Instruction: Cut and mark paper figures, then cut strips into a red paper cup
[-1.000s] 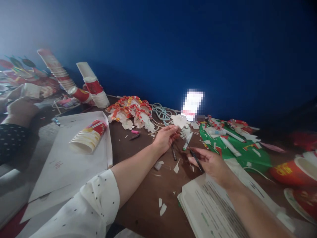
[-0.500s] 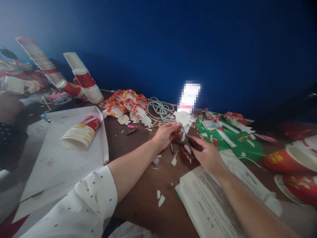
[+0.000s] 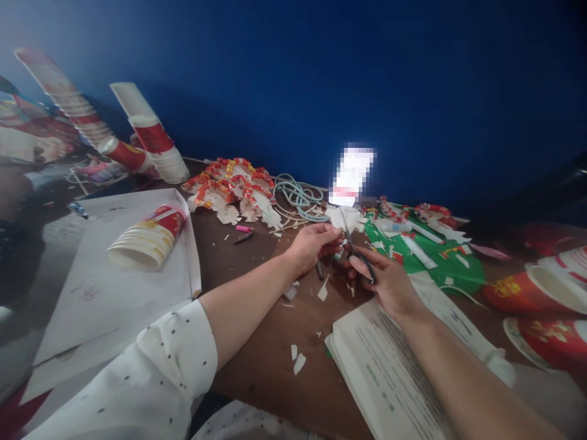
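Observation:
Between the thumb and fingers of my left hand (image 3: 317, 245) is a white paper piece (image 3: 345, 219), held up over the table. My right hand (image 3: 380, 275) grips black-handled scissors (image 3: 364, 267), whose blades point up and away against the paper. The paper's lower part is hidden by my fingers. Below my hands, white paper scraps (image 3: 323, 289) and a dark pen-like stick (image 3: 320, 269) lie on the brown table (image 3: 270, 342).
Red-and-white paper cutouts (image 3: 238, 186) and a pale cord (image 3: 298, 197) lie at the back. Paper cups (image 3: 147, 235) rest on a white board at left; more cups (image 3: 527, 290) are at right. A green sheet (image 3: 454, 275) carries glue tubes. Printed papers (image 3: 385, 373) lie in front.
The scissors have turned in my right hand, so the handle loops now show and the blades lie against the paper. The view has shifted slightly.

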Tool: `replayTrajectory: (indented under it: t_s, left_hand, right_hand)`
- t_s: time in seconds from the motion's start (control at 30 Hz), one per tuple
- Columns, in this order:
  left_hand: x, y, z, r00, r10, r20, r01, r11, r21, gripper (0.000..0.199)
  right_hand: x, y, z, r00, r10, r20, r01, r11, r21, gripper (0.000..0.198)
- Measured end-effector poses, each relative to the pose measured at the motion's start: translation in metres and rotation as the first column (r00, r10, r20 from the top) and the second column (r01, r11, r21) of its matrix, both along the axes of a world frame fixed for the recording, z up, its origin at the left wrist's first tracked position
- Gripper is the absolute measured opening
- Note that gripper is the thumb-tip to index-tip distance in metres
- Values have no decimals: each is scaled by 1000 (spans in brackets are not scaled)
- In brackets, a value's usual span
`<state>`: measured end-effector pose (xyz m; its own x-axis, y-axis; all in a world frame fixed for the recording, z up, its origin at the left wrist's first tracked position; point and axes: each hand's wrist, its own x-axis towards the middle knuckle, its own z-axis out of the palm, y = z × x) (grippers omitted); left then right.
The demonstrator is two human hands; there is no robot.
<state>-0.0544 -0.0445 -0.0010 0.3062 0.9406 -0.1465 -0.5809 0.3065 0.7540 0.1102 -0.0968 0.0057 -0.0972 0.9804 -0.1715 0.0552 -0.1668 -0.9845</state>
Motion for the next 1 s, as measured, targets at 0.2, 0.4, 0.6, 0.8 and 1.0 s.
replayTrajectory:
  t_s: [0.2,0.4,0.6,0.8,1.0]
  left_hand:
    - [-1,-1,2,1000,-29,-11,29,1000,4,23]
    - [-1,0,3,1000,-23,-22,23,1000,-5,23]
    - [-4,0,4,997,-67,-35,68,997,21,22]
    - [-8,1,4,992,-103,-66,106,993,53,25]
    - [-10,1,5,982,-141,-126,149,987,60,28]
  right_hand:
    - [3,1,0,989,66,-129,-77,994,-78,38]
    - [4,0,0,996,66,-60,-69,996,-53,44]
    - [6,0,2,998,46,-31,-47,998,-40,45]
    - [12,1,1,998,59,10,-59,998,-21,43]
    - [17,1,6,993,59,104,-56,998,-28,50]
